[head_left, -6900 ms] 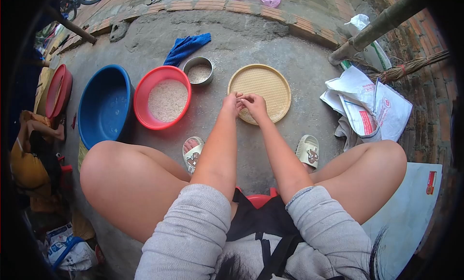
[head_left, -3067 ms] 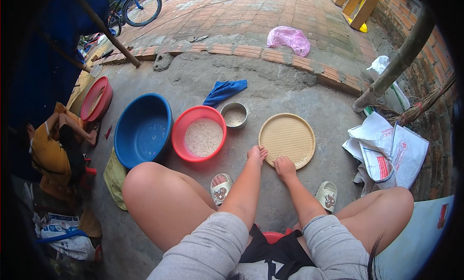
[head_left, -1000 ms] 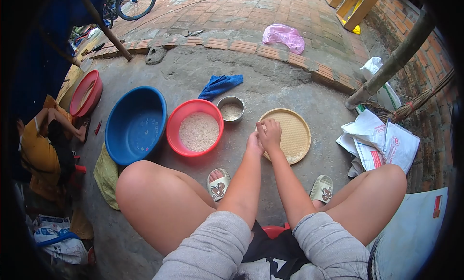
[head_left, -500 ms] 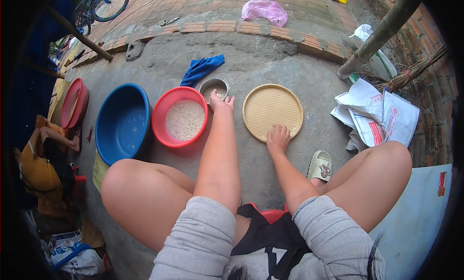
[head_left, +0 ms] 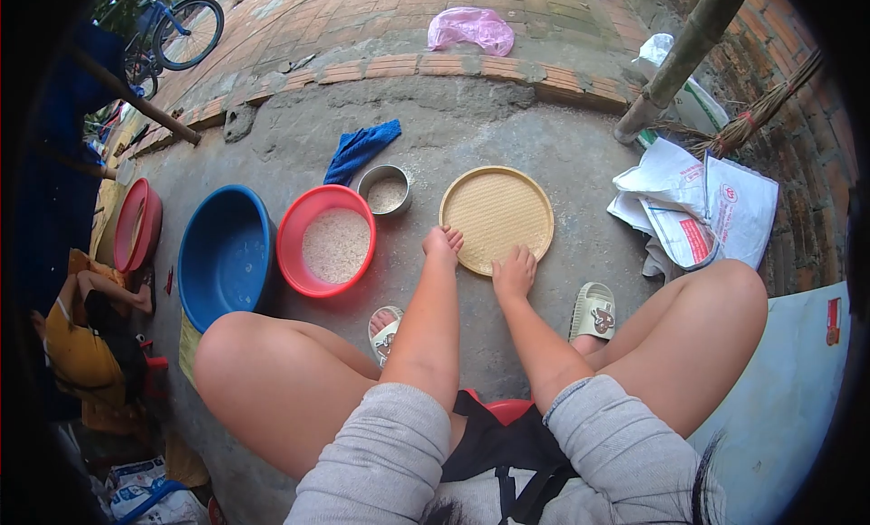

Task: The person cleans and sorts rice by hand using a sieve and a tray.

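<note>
Our left hand (head_left: 442, 242) is curled, its hold unclear; our right hand (head_left: 516, 273) rests loosely open at the near rim; the woven tray (head_left: 497, 208) lies on the floor (head_left: 562, 194), probably light, fairly stiff, best held by opposite rims.

We see soft, even daylight with only faint shadows and no harsh glare; fisheye distortion bends the borders, the corners fall black, and the left edge looks dim.

No readable text; red print (head_left: 696, 241) on white woven plastic sack (head_left: 745, 219), red label (head_left: 833, 321) on pale-blue flat sheet (head_left: 770, 371) illegible.
</note>
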### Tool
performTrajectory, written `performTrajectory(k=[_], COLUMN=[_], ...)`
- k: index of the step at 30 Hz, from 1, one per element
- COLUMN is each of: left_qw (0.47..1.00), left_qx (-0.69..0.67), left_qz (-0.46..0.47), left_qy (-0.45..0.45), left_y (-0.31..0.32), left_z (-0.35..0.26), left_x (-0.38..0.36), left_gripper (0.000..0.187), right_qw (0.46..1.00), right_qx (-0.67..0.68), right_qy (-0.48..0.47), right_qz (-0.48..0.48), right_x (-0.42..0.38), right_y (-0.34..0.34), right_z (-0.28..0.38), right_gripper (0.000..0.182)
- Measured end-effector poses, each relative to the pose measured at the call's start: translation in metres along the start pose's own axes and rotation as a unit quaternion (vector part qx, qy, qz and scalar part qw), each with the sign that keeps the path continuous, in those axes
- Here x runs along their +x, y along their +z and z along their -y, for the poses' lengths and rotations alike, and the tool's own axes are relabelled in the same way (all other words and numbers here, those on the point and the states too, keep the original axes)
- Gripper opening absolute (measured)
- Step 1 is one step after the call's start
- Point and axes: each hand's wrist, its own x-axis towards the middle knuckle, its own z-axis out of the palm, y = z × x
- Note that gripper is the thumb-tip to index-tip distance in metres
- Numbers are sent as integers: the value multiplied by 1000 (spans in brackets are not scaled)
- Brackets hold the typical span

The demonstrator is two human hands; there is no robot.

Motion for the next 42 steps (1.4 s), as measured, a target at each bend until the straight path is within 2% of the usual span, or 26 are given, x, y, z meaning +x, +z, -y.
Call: performTrajectory(k=[3,9,10,12,18,20,21,22,23,24,25,26,27,28,30,31,33,36,40,42], left_qw=[996,994,993,993,984,981,981,972,956,957,964,969,975,976,985,987,989,992,994,995], left_qx=[59,82,89,97,152,26,26,-45,-114,-113,-141,-170,-144,-145,-92,-85,-81,-70,-43,-36], left_qz=[69,42,37,36,59,159,161,205,247,247,202,155,147,146,129,124,112,97,81,65], left_qy=[-12,-64,-61,-57,-78,-105,-104,-107,-108,-106,-101,-96,-79,-76,-62,-52,-49,-49,-62,-71], left_y=[10,15,16,19,22,20,21,21,21,23,28,30,29,29,27,26,24,17,21,19], left_z=[6,24,25,25,32,41,45,47,49,44,37,31,27,26,27,30,34,33,31,28], left_x=[-4,-7,-7,-8,-5,9,22,33,45,41,31,20,12,10,5,3,1,2,2,3], left_gripper=[36,33,32,31,32,31,31,30,29,29,28,27,27,27,29,33,35,35,30,30], right_qw=[997,994,994,960,899,868,858,858,894,923,922,939,948,947,982,982,997,994,990,971], right_qx=[67,105,104,253,414,483,498,499,440,379,382,340,294,296,181,183,73,87,122,226], right_qy=[11,15,16,124,124,96,72,71,18,-36,-37,-41,-46,-48,6,5,-10,-12,26,69], right_qz=[33,34,29,7,-68,66,102,100,79,57,57,-27,-112,-111,-55,-53,13,71,63,32], right_x=[2,15,17,21,53,61,65,66,68,69,68,64,60,57,47,38,22,23,36,39], right_y=[-1,16,15,14,-5,-36,-40,-43,-47,-48,-46,-44,-40,-34,-23,-18,-8,12,18,9], right_z=[2,-10,-9,-5,26,41,44,45,45,47,45,40,32,24,5,-4,-17,-24,-21,-14], right_gripper=[30,12,12,8,14,15,14,14,15,16,16,20,26,26,30,30,30,19,13,5])
